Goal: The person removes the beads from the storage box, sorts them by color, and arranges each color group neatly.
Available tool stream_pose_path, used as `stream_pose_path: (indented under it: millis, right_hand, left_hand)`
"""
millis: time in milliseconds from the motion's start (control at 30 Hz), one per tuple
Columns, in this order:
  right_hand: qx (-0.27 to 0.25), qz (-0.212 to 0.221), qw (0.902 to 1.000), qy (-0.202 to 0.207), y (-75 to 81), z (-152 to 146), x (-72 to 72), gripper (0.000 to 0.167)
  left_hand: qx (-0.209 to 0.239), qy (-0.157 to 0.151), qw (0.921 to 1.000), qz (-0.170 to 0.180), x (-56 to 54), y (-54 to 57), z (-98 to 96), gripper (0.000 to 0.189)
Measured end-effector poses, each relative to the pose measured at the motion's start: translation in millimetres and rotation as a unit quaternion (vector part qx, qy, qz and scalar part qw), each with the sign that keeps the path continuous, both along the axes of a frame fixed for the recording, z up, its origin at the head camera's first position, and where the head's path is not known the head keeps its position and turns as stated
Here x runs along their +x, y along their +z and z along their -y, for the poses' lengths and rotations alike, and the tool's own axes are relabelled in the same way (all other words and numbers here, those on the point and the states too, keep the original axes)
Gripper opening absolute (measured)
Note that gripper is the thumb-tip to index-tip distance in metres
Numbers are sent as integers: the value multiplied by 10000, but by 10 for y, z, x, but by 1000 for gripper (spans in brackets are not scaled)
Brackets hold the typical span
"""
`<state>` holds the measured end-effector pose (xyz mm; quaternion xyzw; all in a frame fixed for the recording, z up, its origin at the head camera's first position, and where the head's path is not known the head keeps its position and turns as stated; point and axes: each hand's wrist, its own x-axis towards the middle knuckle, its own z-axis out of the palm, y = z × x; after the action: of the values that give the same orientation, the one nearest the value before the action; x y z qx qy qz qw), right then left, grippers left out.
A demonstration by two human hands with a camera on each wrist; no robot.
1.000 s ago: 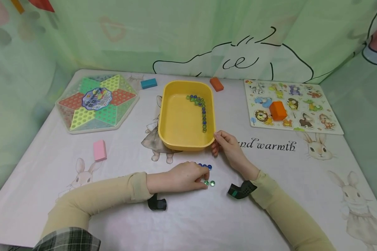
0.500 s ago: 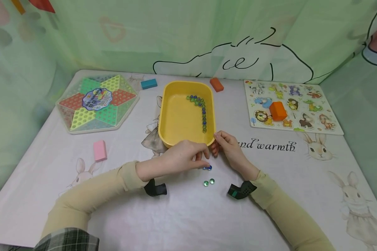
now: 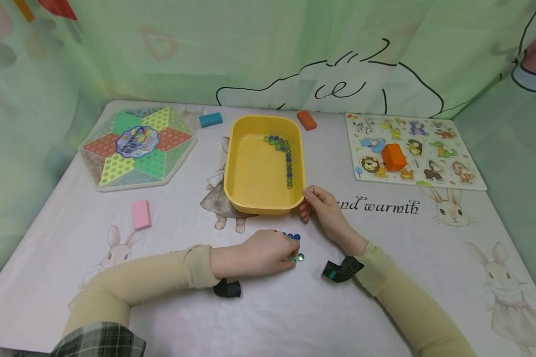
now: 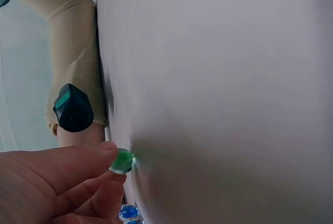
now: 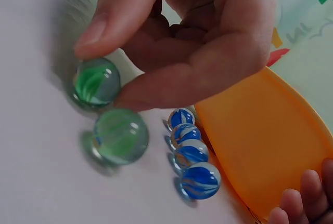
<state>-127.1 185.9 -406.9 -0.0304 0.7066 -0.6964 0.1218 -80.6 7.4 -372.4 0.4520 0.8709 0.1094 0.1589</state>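
Thumb and forefinger of my left hand (image 3: 261,254) pinch a green-swirled glass marble (image 5: 97,82) on the tabletop; it shows at the fingertips in the left wrist view too. Right beside it lies a second green marble (image 5: 121,136). A short row of several blue-and-white marbles (image 5: 201,180) lies between these and the yellow plastic tub (image 3: 250,206), partly behind my left hand in the head view. My right hand (image 3: 328,214) holds the tub's near right corner, thumb at the rim and other fingers curled below. Inside, green and blue marbles (image 3: 289,168) line the right wall and far corner.
A star-shaped Chinese checkers board (image 3: 138,144) lies at the far left. Pink (image 3: 141,214), blue (image 3: 211,120) and red (image 3: 306,120) blocks are spread around. An animal puzzle board (image 3: 464,148) at the right carries an orange block (image 3: 394,157). A curtain (image 3: 161,59) hangs behind the table.
Half a second ago my left hand was farther forward, over the blue marbles by the tub; it has come back to the green ones and pinches one. The right hand stays on the tub.
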Motion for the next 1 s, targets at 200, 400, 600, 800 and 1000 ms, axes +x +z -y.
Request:
stream_pose_path:
  millis: [200,400,600,800,1000]
  right_hand:
    - [-11,-4,10000,11,7,1,-4,23]
    - [-48,16,10000,10,6,-5,-4,24]
    - [-102,16,9999,11,3,-8,2,24]
    - [-106,-77,9999,47,-8,-14,8,24]
    - [-75,-98,9999,114,-10,-17,8,23]
  left_hand:
    - [70,102,9998,-178,-13,-10,-9,11]
    - [118,139,9995,-258,-26,-28,-11,14]
    - [234,213,9990,-301,-53,34,23,21]
    - [1078,516,9925,-244,-290,350,121,19]
    - [1270,1315,9822,428,-799,695,163,15]
